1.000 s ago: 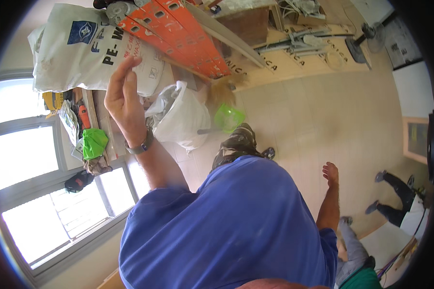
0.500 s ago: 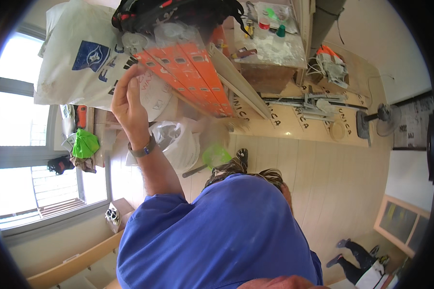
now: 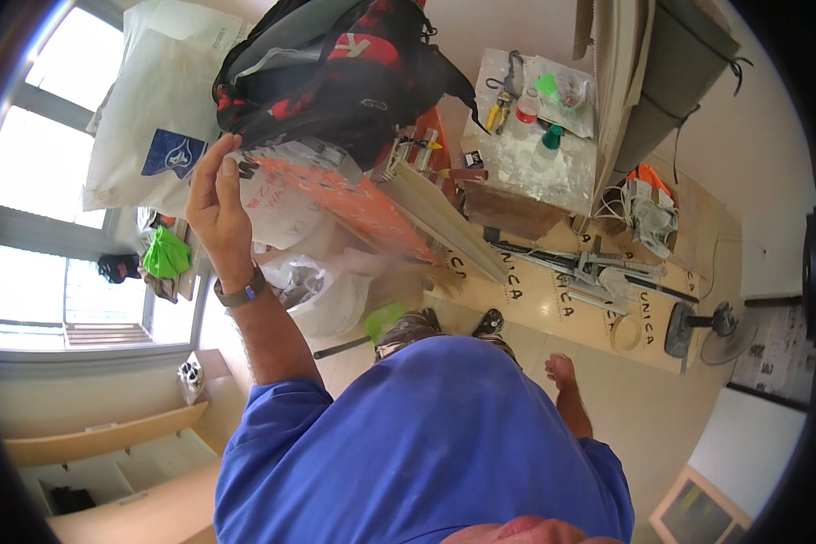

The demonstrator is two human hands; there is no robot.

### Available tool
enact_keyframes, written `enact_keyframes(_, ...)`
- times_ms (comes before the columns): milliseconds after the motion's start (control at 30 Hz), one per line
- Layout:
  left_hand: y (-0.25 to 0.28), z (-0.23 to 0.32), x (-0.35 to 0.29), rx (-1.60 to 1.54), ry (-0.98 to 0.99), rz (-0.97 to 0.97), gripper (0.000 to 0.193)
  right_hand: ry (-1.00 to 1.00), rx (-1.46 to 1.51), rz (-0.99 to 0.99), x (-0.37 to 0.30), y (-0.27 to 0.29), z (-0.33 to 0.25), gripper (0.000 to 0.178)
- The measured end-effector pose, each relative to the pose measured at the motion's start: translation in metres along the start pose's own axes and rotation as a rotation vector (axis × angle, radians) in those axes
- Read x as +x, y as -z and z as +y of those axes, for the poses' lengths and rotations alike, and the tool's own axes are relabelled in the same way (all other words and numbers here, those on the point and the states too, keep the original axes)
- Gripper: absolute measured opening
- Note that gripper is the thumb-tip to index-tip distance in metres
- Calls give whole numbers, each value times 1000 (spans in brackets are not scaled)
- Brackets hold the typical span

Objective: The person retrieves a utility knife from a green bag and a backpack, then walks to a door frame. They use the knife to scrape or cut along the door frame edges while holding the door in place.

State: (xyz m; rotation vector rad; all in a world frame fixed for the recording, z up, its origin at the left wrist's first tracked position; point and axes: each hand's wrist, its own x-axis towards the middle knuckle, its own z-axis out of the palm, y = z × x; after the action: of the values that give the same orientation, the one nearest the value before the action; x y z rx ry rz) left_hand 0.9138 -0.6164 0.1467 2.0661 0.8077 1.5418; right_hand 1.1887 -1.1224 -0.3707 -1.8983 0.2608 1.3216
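Observation:
My raised left hand (image 3: 219, 204), with a watch on its wrist, is in front of a large white sack (image 3: 190, 77) with a dark blue emblem. Its fingers are stretched up and a little bent, with nothing seen in them. The fingertips are near the lower edge of a black and red backpack (image 3: 326, 82); whether they touch it or the sack I cannot tell. Under the backpack is an orange slotted piece (image 3: 372, 213), dusty on top. On the right, my right hand (image 3: 560, 370) hangs low beside my body, fingers loosely bent, holding nothing visible.
A dusty table (image 3: 517, 159) bears pliers (image 3: 497, 111) and small bottles. Metal tools (image 3: 598, 272) and a fan (image 3: 725, 322) are on the printed board (image 3: 535, 304) at right. A white plastic bag (image 3: 326, 299) and a green dustpan-like thing (image 3: 385, 320) are near my feet.
The view has shifted, showing more of the backpack and table. My left hand has moved a little left relative to the orange piece, and my right hand has come into view.

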Motion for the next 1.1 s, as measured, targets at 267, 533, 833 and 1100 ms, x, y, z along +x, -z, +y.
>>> enact_keyframes(267, -14, -24, 38, 220, -235, -15, 28, 170, 99, -36, 32, -13, -126, 25)
enact_keyframes(533, -6, -49, 85, 302, -355, -115, 39, 809, 97, -15, -28, -77, -307, 34)
enact_keyframes(833, -14, -63, 75, 137, -273, -162, 40, 1930, -158, 2, -351, -228, -551, 42)
enact_keyframes(1100, -13, -74, 75, 51, -257, -254, 42, 1963, -1305, -42, -392, -345, -630, 37)
